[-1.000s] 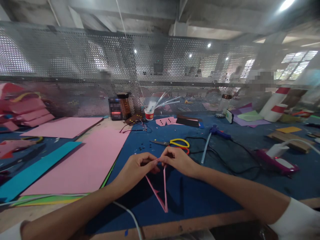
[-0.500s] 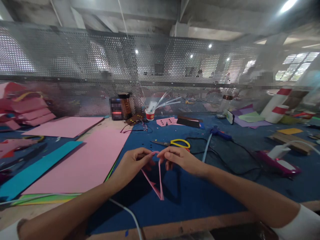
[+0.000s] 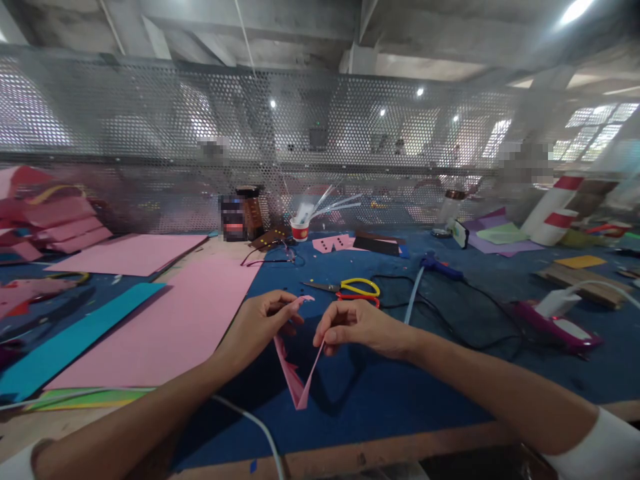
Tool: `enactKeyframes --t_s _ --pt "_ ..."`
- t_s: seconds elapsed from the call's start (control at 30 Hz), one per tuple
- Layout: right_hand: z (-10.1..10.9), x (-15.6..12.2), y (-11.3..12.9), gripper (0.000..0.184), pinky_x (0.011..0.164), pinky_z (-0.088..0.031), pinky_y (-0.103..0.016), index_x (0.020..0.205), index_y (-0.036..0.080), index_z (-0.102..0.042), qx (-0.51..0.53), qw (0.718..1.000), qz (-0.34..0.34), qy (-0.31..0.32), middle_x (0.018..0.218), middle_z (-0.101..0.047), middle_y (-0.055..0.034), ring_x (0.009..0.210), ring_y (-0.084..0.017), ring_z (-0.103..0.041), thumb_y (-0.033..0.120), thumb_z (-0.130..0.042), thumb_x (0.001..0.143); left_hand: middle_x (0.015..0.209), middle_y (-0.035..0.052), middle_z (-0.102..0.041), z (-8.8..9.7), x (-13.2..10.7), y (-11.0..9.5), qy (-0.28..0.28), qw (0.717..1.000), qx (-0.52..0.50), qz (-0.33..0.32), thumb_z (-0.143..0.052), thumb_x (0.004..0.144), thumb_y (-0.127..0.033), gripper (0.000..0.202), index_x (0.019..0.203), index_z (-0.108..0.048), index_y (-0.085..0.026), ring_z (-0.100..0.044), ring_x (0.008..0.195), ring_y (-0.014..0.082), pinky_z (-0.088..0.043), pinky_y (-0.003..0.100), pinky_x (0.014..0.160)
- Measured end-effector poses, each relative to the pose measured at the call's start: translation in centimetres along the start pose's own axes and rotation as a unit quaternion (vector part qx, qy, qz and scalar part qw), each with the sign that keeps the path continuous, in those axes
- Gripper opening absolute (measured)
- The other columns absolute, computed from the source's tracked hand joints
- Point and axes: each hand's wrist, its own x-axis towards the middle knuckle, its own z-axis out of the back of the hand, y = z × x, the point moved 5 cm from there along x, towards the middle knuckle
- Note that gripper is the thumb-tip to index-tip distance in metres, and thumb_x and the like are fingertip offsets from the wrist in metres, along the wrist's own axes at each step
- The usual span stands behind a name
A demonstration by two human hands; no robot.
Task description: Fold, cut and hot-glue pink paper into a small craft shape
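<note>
A narrow folded strip of pink paper (image 3: 294, 387) hangs in a V between my two hands over the blue work surface. My left hand (image 3: 265, 323) pinches one end, and a short curled tip of paper sticks out past its fingertips. The other end is pinched between thumb and fingers of my right hand (image 3: 353, 327). Small jagged points show along the strip's inner edge. Just beyond my hands lie scissors (image 3: 357, 288) with yellow and red handles, touched by neither hand.
Large pink sheets (image 3: 175, 320) and a teal strip (image 3: 80, 337) lie at left. A blue glue gun (image 3: 443, 268) with a black cord rests at right, near a magenta device (image 3: 560, 330). A paper cup (image 3: 300, 230) stands at the back, before a perforated metal screen (image 3: 320, 133).
My hands have moved apart, the right one lower and the left slightly left. The strip's upper ends have separated, and its V has opened wider and shifted left.
</note>
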Motion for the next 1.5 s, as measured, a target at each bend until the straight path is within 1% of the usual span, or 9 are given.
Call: enactKeyframes --t_s 0.23,0.43,0.6,0.77,0.87,0.93,1.07,1.17,1.5 --pt "1.0 0.3 -0.3 0.032 0.074 -0.055 -0.028 0.092 0.014 -0.064 0.019 0.999 0.005 -0.046 0.086 -0.071 -0.0045 0.075 -0.013 -0.068 0.035 -0.082 0.075 0.086 0.0047 -0.074 0.6 0.4 0.5 0.000 1.000 0.009 -0.018 -0.061 0.084 -0.055 0.045 0.110 -0.064 -0.018 -0.068 0.065 0.0190 -0.053 0.028 0.060" --pt "2.1 0.6 -0.5 0.032 0.071 -0.054 -0.025 0.096 0.015 -0.064 0.011 0.994 0.020 -0.105 0.084 -0.070 -0.0030 0.072 -0.012 -0.067 0.034 -0.081 0.076 0.113 0.0092 -0.071 0.9 0.6 0.4 -0.026 0.998 0.034 -0.048 -0.062 0.084 -0.054 0.050 0.121 -0.059 -0.020 -0.070 0.082 0.0230 -0.055 0.035 0.074" --pt "2.4 0.6 -0.4 0.031 0.072 -0.055 -0.025 0.097 0.015 -0.064 0.007 0.992 0.021 -0.126 0.086 -0.071 -0.0033 0.074 -0.012 -0.068 0.034 -0.079 0.077 0.124 0.0061 -0.063 0.8 -0.9 -1.7 -0.093 0.970 0.143 -0.174 -0.058 0.091 -0.041 0.027 0.110 -0.064 -0.024 -0.056 0.119 0.0246 -0.041 0.039 0.104" --pt "2.3 0.6 -0.3 0.032 0.075 -0.057 -0.027 0.095 0.016 -0.064 0.008 0.990 0.025 -0.137 0.085 -0.071 -0.0018 0.074 -0.013 -0.069 0.034 -0.081 0.075 0.112 0.0068 -0.067 -1.1 -3.3 -3.2 -0.032 0.937 0.214 -0.275 -0.066 0.086 -0.037 0.019 0.100 -0.064 -0.025 -0.050 0.123 0.0276 -0.040 0.040 0.103" --pt "2.1 0.6 -0.3 0.030 0.076 -0.057 -0.026 0.094 0.016 -0.064 0.000 0.990 0.035 -0.138 0.082 -0.070 -0.0010 0.075 -0.013 -0.070 0.033 -0.080 0.076 0.109 0.0089 -0.068 -2.0 -4.0 -3.2 -0.015 0.920 0.270 -0.283 -0.073 0.078 -0.045 0.031 0.097 -0.063 -0.024 -0.052 0.118 0.0311 -0.041 0.043 0.099" --pt "2.0 0.6 -0.2 0.028 0.075 -0.058 -0.026 0.093 0.016 -0.064 -0.006 0.990 0.039 -0.137 0.082 -0.070 -0.0012 0.075 -0.014 -0.071 0.033 -0.080 0.077 0.104 0.0079 -0.068 -2.2 -4.1 -3.1 -0.020 0.913 0.291 -0.284 -0.071 0.081 -0.044 0.026 0.095 -0.062 -0.024 -0.055 0.112 0.0297 -0.041 0.043 0.097" --pt "1.9 0.6 -0.2 0.029 0.076 -0.058 -0.028 0.094 0.016 -0.065 -0.014 0.990 0.041 -0.134 0.084 -0.071 -0.0014 0.076 -0.015 -0.072 0.034 -0.080 0.077 0.076 -0.0002 -0.066 -2.4 -4.0 -3.0 -0.017 0.908 0.288 -0.303 -0.059 0.090 -0.027 0.005 0.087 -0.059 -0.023 -0.061 0.082 0.0202 -0.040 0.041 0.096" --pt "1.8 0.6 -0.2 0.028 0.077 -0.057 -0.028 0.096 0.016 -0.066 -0.035 0.990 0.040 -0.130 0.084 -0.072 -0.0023 0.078 -0.016 -0.072 0.034 -0.078 0.078 0.066 -0.0047 -0.061 -2.3 -4.0 -2.9 -0.030 0.902 0.282 -0.326 -0.055 0.091 -0.019 0.007 0.086 -0.059 -0.023 -0.057 0.067 0.0149 -0.040 0.040 0.096" --pt "1.2 0.6 -0.2 0.019 0.073 -0.054 -0.026 0.089 0.016 -0.068 -0.132 0.982 0.043 -0.125 0.078 -0.070 -0.0010 0.075 -0.014 -0.069 0.034 -0.071 0.084 0.068 -0.0049 -0.063 -2.1 -3.8 -2.6 -0.081 0.886 0.300 -0.344 -0.057 0.088 -0.017 0.013 0.097 -0.064 -0.023 -0.059 0.067 0.0143 -0.042 0.036 0.090"
